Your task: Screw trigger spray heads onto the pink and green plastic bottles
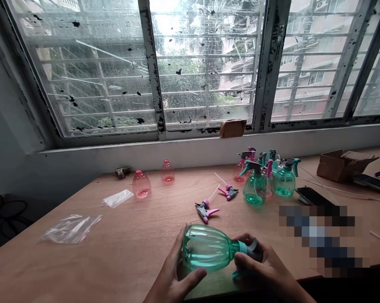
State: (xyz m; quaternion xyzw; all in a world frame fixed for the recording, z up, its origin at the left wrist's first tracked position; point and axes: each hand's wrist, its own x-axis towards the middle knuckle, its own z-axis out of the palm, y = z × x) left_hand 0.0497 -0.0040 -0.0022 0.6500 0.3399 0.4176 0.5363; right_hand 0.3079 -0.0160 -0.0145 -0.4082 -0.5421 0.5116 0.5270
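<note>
I hold a green transparent spray bottle sideways over the near edge of the wooden table. My left hand is wrapped round the bottle's rounded body. My right hand grips the grey and teal trigger head at the bottle's neck. Two loose pink and grey trigger heads lie further back, one close ahead and one beyond it.
A cluster of assembled green and pink spray bottles stands at the back right. Two headless pink bottles sit at the back left, with clear plastic bags nearby. A cardboard box and a black phone lie on the right.
</note>
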